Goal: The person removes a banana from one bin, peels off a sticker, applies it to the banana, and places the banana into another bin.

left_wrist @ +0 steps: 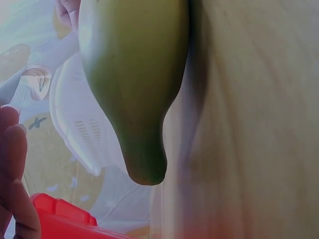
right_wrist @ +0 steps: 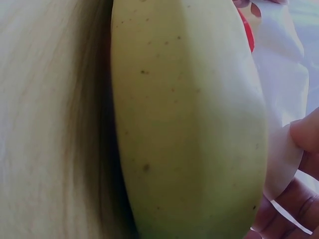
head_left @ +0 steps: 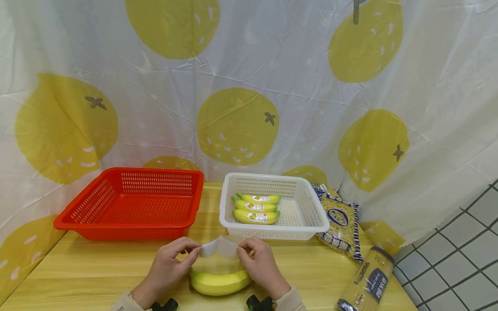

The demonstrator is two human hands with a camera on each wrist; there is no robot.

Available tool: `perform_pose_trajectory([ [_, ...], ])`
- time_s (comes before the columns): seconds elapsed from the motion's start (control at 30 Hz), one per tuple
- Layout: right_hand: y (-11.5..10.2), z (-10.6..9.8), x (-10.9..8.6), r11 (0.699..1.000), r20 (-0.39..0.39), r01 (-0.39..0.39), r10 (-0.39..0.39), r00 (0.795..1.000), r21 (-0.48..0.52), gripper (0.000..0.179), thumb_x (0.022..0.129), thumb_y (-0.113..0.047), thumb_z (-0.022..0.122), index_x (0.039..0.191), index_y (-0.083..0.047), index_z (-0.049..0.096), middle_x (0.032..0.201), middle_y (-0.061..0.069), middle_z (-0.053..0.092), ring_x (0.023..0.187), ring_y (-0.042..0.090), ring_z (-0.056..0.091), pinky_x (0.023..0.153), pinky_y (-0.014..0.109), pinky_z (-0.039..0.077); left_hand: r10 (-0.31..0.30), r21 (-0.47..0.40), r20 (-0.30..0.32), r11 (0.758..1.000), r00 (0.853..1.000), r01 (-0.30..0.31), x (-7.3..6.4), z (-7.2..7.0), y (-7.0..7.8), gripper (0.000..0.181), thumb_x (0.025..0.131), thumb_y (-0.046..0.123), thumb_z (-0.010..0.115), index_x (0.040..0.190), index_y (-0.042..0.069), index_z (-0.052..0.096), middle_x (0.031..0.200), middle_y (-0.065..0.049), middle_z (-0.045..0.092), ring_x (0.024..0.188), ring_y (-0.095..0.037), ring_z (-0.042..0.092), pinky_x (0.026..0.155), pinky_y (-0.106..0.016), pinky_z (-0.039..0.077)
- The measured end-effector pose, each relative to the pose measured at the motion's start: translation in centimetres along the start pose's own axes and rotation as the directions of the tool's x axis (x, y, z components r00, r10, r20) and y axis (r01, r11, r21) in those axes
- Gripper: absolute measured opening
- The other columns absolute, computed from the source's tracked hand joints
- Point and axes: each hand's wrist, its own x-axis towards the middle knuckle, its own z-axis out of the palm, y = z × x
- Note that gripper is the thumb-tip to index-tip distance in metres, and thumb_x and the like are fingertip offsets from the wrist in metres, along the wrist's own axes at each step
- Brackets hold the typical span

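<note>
A single yellow banana (head_left: 219, 285) lies on the wooden table in front of the person, its greenish stem (left_wrist: 147, 159) toward the left. Just above and behind it, both hands stretch a thin white sticker (head_left: 222, 248) that bends in the middle. Its left end is pinched between thumb and fingers of the left hand (head_left: 169, 265). The right hand (head_left: 262, 265) pinches the other end, where a rounded white edge (right_wrist: 281, 172) shows in the right wrist view. Whether the sticker has a separate backing, I cannot tell.
Behind the hands stand a red basket (head_left: 136, 225) at left and a white basket (head_left: 272, 233) holding several labelled bananas (head_left: 254, 217). At right lie a pasta bag (head_left: 338, 220) and a spaghetti pack (head_left: 367, 280). A fruit-print curtain (head_left: 303, 129) hangs behind.
</note>
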Motion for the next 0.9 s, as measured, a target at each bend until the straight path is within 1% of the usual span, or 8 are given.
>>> perform_pose_trajectory([
  [0.2,-0.02,0.01,-0.04,1.0,0.004,-0.019,0.019,1.0,-0.013,0.012,0.099,-0.018,0.07,0.088,-0.021,0.074,0.085,-0.011,0.065,0.077,0.002,0.055,0.066,0.021,0.048,0.014,-0.011,-0.011,1.0,1.0,-0.014,0.06,-0.07,0.12,0.034,0.081,-0.006,0.082,0.098,0.022,0.075,0.088,0.011,0.071,0.077,-0.001,0.062,0.071,-0.018,0.051],
  [0.4,-0.11,-0.07,-0.06,1.0,0.005,-0.017,0.017,1.0,-0.009,0.012,0.099,-0.018,0.07,0.088,-0.02,0.074,0.084,-0.01,0.065,0.078,0.003,0.056,0.066,0.021,0.048,0.061,-0.045,-0.038,0.997,0.997,-0.063,0.23,0.01,0.14,0.036,0.079,-0.01,0.081,0.099,0.019,0.075,0.088,0.007,0.071,0.076,-0.002,0.063,0.067,-0.012,0.05],
  [0.5,-0.13,-0.1,-0.05,1.0,0.003,-0.013,0.013,1.0,-0.011,0.012,0.099,-0.018,0.07,0.088,-0.02,0.074,0.085,-0.01,0.065,0.078,0.002,0.056,0.066,0.021,0.048,0.071,-0.055,-0.043,0.996,0.997,-0.073,0.29,0.02,0.12,0.037,0.078,-0.011,0.081,0.1,0.018,0.075,0.088,0.006,0.071,0.075,-0.003,0.063,0.067,-0.012,0.051],
  [0.6,-0.1,-0.08,-0.06,1.0,0.001,-0.012,0.012,1.0,-0.016,0.012,0.099,-0.018,0.069,0.088,-0.02,0.074,0.085,-0.01,0.065,0.078,0.002,0.056,0.066,0.021,0.048,0.072,-0.056,-0.043,0.996,0.996,-0.074,0.31,-0.03,0.15,0.037,0.078,-0.012,0.081,0.1,0.018,0.075,0.088,0.005,0.072,0.075,-0.003,0.063,0.066,-0.013,0.051],
  [0.9,-0.01,-0.04,-0.06,1.0,-0.001,-0.011,0.01,1.0,-0.027,0.012,0.098,-0.017,0.07,0.087,-0.021,0.073,0.084,-0.011,0.064,0.078,0.002,0.056,0.065,0.02,0.048,0.048,-0.03,-0.034,0.998,0.998,-0.049,0.34,-0.24,0.32,0.037,0.078,-0.01,0.082,0.098,0.019,0.075,0.088,0.007,0.071,0.076,-0.002,0.063,0.067,-0.014,0.05],
])
